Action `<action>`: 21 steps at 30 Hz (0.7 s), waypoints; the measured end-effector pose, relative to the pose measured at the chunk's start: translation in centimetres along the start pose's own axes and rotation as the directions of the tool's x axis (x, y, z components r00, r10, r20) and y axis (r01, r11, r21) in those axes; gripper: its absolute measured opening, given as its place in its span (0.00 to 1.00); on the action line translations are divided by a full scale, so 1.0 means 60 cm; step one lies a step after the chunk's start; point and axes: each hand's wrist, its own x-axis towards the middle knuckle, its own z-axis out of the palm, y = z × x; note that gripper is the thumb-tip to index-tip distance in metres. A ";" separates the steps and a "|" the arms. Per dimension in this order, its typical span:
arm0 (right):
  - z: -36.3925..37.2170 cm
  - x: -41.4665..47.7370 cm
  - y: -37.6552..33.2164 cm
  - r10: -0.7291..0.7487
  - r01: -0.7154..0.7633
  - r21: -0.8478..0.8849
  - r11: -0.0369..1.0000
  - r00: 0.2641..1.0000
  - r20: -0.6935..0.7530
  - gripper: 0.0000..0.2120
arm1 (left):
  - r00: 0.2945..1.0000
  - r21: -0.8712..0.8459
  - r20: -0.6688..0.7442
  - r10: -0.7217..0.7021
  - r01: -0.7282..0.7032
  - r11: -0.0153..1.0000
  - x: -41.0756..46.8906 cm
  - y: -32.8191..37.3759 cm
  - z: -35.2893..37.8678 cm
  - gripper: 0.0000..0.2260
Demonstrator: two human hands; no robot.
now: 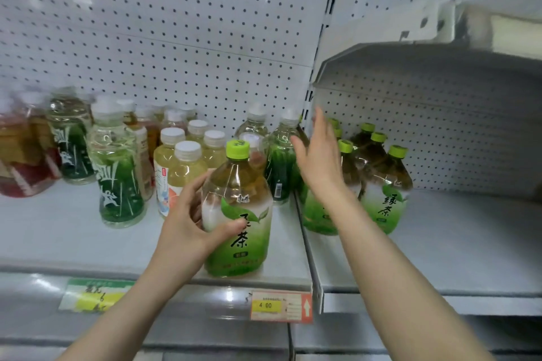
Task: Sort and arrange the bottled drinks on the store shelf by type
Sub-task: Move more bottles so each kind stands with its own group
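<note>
- The left hand (pixel 187 223) holds a green tea bottle (pixel 239 208) with a lime-green cap. Its fingers (pixel 196 187) and thumb are curled round the bottle's body.
- The bottle stands upright at the front edge of the left shelf bay (pixel 73 237), in front of pale yellow drinks (pixel 181 167) and clear bottles with dark green labels (pixel 120 184).
- The right hand (pixel 318 161) grasps nothing. Its fingers (pixel 321 129) are straight and released, raised just before the matching green tea group (pixel 381 184) on the right shelf bay (pixel 454 243).
- The step in hand looks like moving this stray tea to its own kind.
- The next move likely calls for lifting it across the divider and setting it down upright beside the group, without knocking the front bottles.
</note>
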 end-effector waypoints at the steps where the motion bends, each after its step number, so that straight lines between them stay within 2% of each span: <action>1: 0.013 0.027 -0.009 0.063 -0.067 0.042 0.997 0.995 0.081 0.38 | 1.000 0.007 -0.002 -0.006 0.006 1.000 -0.003 0.001 0.000 0.38; 4: 0.040 0.083 -0.016 0.247 -0.286 0.121 0.950 0.933 0.262 0.36 | 0.999 0.028 -0.031 -0.023 0.024 0.999 -0.013 0.004 -0.005 0.37; 6: 0.052 0.093 -0.014 0.295 -0.341 0.110 0.934 0.906 0.305 0.33 | 0.998 0.055 -0.051 -0.034 0.036 0.998 -0.019 0.006 -0.009 0.36; 8: 0.054 0.085 -0.015 0.271 -0.302 0.076 0.950 0.921 0.280 0.31 | 0.996 0.072 -0.071 -0.051 0.056 0.996 -0.024 0.002 -0.014 0.35; 11: 0.034 0.042 -0.016 0.137 -0.151 0.043 0.988 0.961 0.239 0.27 | 0.994 0.113 -0.090 -0.059 0.069 0.991 -0.029 -0.002 -0.015 0.36; 15: -0.038 -0.039 -0.001 0.039 -0.050 0.046 0.998 0.978 0.203 0.25 | 0.995 0.159 -0.092 -0.048 0.062 0.985 -0.023 -0.008 0.003 0.36; 17: -0.081 -0.070 0.015 -0.009 0.004 0.030 1.000 0.984 0.179 0.21 | 0.996 0.167 -0.083 -0.042 0.055 0.984 -0.016 -0.014 0.018 0.35; 21: -0.151 -0.093 0.058 0.009 -0.005 -0.025 1.000 0.987 0.162 0.15 | 0.996 0.168 -0.066 -0.062 0.072 0.983 -0.002 -0.024 0.063 0.37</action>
